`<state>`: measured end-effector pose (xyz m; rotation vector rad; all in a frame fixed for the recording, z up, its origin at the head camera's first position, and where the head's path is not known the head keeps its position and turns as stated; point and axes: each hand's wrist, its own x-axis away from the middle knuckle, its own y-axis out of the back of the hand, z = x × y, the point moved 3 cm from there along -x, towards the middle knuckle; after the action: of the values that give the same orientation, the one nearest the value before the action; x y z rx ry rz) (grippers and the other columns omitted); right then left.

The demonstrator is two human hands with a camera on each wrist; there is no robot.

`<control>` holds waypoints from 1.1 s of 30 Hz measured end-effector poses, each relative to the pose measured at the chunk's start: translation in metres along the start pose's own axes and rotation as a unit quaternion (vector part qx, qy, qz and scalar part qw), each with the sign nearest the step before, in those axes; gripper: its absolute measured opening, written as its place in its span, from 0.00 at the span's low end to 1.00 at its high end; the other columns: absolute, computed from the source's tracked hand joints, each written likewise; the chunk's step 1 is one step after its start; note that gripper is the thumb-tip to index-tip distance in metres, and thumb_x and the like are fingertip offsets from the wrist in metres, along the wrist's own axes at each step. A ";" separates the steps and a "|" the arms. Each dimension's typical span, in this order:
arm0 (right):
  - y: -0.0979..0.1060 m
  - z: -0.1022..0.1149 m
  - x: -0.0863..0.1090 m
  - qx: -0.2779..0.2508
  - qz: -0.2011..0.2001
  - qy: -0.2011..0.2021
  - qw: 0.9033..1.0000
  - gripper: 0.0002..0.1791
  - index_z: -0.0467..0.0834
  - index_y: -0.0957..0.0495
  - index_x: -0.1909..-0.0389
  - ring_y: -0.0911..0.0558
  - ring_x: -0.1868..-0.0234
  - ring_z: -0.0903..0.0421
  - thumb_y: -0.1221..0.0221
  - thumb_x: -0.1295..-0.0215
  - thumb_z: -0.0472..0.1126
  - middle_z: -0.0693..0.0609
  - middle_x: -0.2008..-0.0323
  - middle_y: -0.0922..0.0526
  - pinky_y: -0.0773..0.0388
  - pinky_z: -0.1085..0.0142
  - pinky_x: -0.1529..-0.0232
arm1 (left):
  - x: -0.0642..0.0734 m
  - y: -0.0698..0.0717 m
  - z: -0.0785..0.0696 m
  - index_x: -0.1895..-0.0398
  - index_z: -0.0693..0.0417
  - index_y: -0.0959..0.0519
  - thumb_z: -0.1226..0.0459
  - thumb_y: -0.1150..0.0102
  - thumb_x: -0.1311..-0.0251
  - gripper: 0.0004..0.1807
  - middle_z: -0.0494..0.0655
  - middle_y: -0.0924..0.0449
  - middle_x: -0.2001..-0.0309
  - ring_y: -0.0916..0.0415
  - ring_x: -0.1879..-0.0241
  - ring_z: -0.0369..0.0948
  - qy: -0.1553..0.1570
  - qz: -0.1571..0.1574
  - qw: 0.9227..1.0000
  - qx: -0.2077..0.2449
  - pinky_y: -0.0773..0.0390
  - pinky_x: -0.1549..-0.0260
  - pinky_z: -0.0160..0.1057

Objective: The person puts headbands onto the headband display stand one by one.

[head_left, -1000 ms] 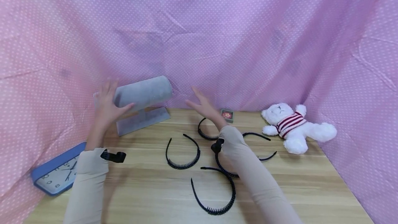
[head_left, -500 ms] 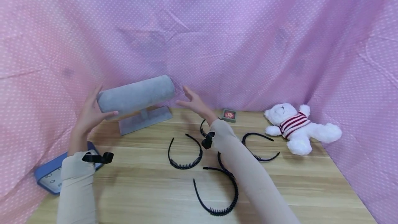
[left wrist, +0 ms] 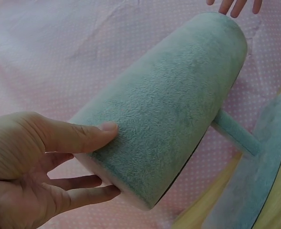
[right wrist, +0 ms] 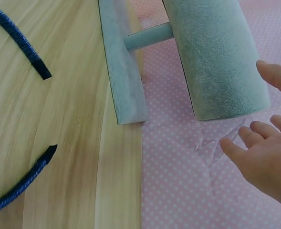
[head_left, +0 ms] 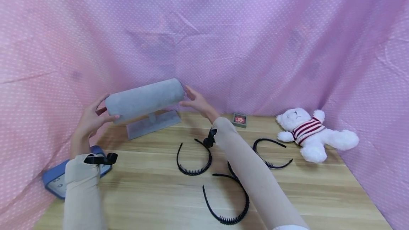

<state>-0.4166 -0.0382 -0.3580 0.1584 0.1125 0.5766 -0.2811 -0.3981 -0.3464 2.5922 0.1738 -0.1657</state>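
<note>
A grey velvety headband stand [head_left: 145,99], a padded cylinder on a short post over a flat base [head_left: 153,125], stands at the back left of the table. My left hand [head_left: 87,121] grips the cylinder's left end; in the left wrist view the thumb [left wrist: 90,136] lies on the padding and the fingers curl at the end face. At the other end is my right hand [head_left: 201,104], its fingers spread. The right wrist view shows that hand [right wrist: 269,155] just off the cylinder's [right wrist: 221,71] end, with the thumb close beside the padding.
Several black toothed headbands lie on the wooden table, among them one in the middle [head_left: 195,172] and one nearer the front [head_left: 231,220]. A blue clock [head_left: 57,176] is at left, a small framed box [head_left: 239,120] at the back, a white teddy bear [head_left: 308,134] at right. Pink dotted cloth [head_left: 204,38] hangs behind.
My left hand has moved down and left from in front of the cylinder to its left end and now grips it. My right hand has come left, closer to the right end.
</note>
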 end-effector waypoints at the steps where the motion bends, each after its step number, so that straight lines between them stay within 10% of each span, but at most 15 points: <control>1: -0.001 0.000 -0.001 -0.005 0.003 -0.002 1.000 0.51 0.53 0.54 0.17 0.48 0.18 0.52 0.33 0.33 0.38 0.51 0.17 0.52 0.48 0.55 0.19 | 0.000 0.001 0.000 0.17 0.30 0.54 0.65 0.29 0.38 0.54 0.49 0.67 0.16 0.52 0.25 0.72 0.006 0.000 1.000 0.002 0.26 0.63 0.15; 18: -0.001 -0.006 0.003 -0.040 -0.006 0.024 0.999 0.43 0.46 0.40 0.21 0.38 0.21 0.52 0.35 0.35 0.29 0.50 0.21 0.39 0.36 0.58 0.24 | -0.006 0.004 0.001 0.17 0.31 0.51 0.63 0.29 0.38 0.53 0.56 0.64 0.16 0.48 0.24 0.68 0.048 0.025 0.998 0.012 0.23 0.61 0.21; 33: 0.040 -0.016 0.045 -0.031 -0.047 0.043 0.997 0.35 0.45 0.31 0.26 0.26 0.29 0.49 0.35 0.34 0.32 0.46 0.28 0.27 0.26 0.59 0.30 | -0.023 -0.033 -0.008 0.18 0.28 0.51 0.69 0.30 0.39 0.54 0.54 0.57 0.17 0.42 0.28 0.65 -0.017 0.046 0.998 0.034 0.25 0.58 0.18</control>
<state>-0.4029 0.0213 -0.3691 0.0677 0.1841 0.4916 -0.3085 -0.3680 -0.3521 2.6559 0.0358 -0.1856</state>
